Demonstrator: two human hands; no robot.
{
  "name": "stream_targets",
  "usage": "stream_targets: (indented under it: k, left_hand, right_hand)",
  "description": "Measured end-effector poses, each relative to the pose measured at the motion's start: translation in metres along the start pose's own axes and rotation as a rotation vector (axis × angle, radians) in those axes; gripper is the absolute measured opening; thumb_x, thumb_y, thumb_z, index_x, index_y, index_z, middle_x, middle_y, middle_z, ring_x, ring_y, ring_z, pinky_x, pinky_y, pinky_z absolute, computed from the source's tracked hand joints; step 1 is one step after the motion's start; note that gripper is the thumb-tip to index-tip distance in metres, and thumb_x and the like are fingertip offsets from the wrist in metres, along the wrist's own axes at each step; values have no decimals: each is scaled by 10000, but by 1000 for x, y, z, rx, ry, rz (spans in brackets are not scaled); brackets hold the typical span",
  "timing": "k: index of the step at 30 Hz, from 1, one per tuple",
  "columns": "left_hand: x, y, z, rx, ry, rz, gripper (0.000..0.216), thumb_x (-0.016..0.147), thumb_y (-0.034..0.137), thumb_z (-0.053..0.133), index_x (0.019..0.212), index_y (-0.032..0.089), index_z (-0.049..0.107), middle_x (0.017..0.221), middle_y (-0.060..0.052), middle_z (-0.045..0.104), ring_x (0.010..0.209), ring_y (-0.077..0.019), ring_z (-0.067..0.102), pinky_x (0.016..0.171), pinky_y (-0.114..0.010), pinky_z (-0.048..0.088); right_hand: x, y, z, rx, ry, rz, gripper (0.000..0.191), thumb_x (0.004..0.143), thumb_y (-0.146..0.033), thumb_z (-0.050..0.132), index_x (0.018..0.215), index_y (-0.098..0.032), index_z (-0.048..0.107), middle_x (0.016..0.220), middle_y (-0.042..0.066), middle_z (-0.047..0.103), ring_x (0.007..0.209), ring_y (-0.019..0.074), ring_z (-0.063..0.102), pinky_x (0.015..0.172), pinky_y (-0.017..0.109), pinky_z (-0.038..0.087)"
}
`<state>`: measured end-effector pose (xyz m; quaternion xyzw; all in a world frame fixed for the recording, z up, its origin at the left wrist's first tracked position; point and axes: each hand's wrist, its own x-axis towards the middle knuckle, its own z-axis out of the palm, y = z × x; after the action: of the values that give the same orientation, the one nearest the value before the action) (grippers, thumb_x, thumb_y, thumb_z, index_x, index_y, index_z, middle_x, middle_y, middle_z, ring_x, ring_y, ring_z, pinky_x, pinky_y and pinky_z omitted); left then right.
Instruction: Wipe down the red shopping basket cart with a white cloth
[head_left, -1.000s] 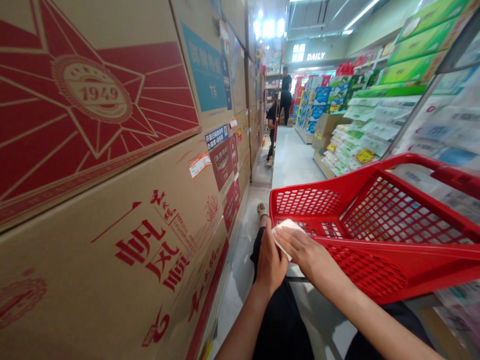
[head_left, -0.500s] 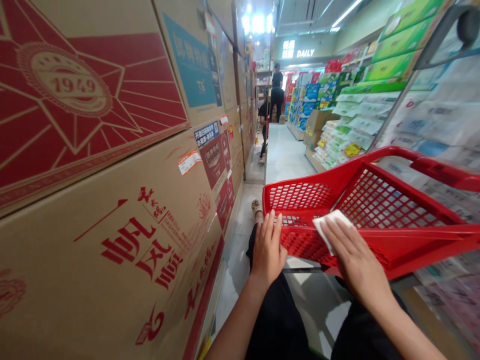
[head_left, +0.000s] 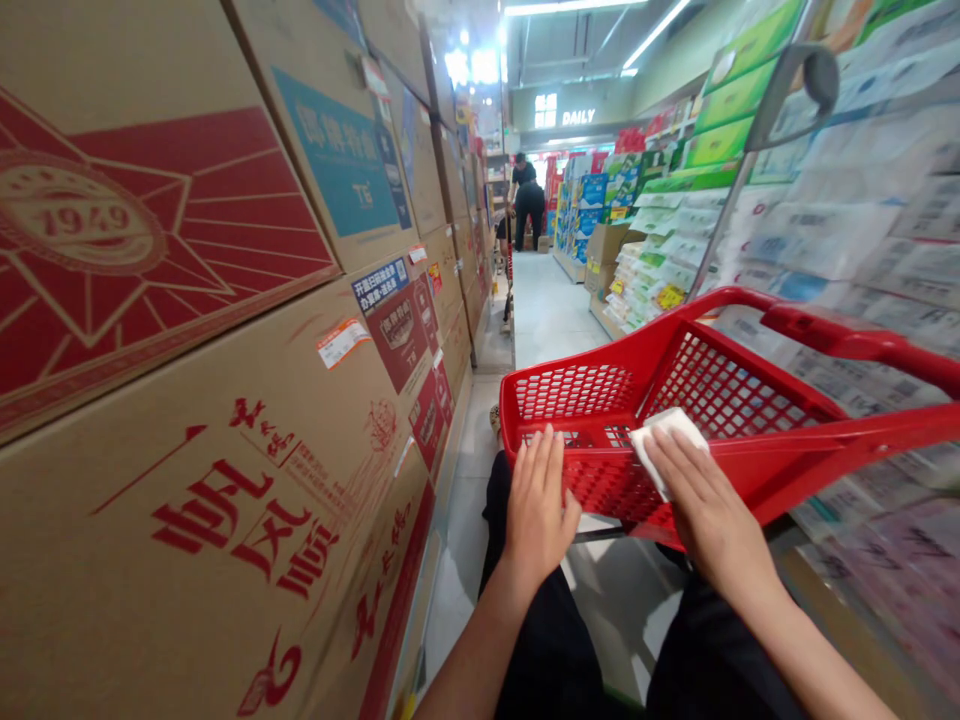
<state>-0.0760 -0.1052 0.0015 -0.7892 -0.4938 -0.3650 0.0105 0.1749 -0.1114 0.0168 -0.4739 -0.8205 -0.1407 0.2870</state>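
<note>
A red plastic shopping basket (head_left: 720, 390) stands in front of me in a shop aisle, with its red handle (head_left: 855, 340) at the right. My right hand (head_left: 701, 500) lies flat on the basket's near rim and presses a white folded wipe (head_left: 664, 440) against it. My left hand (head_left: 536, 500) rests with fingers stretched out on the basket's near left corner and holds nothing. My legs in black trousers (head_left: 559, 640) reach under the basket.
Stacked brown cartons with red print (head_left: 225, 400) wall the left side. Shelves of packaged paper goods (head_left: 862, 250) run along the right. The pale floor aisle (head_left: 547, 310) leads to a person in black (head_left: 529, 200) bending far off.
My right hand slid the wipe along the rim from the left corner to the right. My left hand shifted up onto the basket's corner. The view turned slightly left.
</note>
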Motion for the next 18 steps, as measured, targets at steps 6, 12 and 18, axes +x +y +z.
stream_targets:
  k: [6,12,18]
  left_hand:
    - [19,59,3,-130,-68,144,776,975,216,461,1657,112,105,1723,-117,199,1597,-239,191,1297,-454,274]
    - [27,76,19,26,-81,101,888,1010,560,518,1646,65,146,1704,-200,220,1592,-345,180,1264,-518,324]
    - [42,86,39,295,-29,110,785,948,406,673,1595,110,343,1609,-201,424,1471,-377,435,1209,-556,397]
  right_hand:
    - [19,-38,28,254,-8,-38,780,1006,-197,434,1675,-229,35,1726,113,208,1575,292,244,1262,564,323]
    - [14,-5,-10,293,-32,1,812,981,-279,500,1676,-206,86,1737,108,173,1593,321,167,1257,564,322]
    - [10,26,-11,-105,32,26,738,944,-145,488,1643,-214,264,1668,107,369,1560,341,274,1266,669,155]
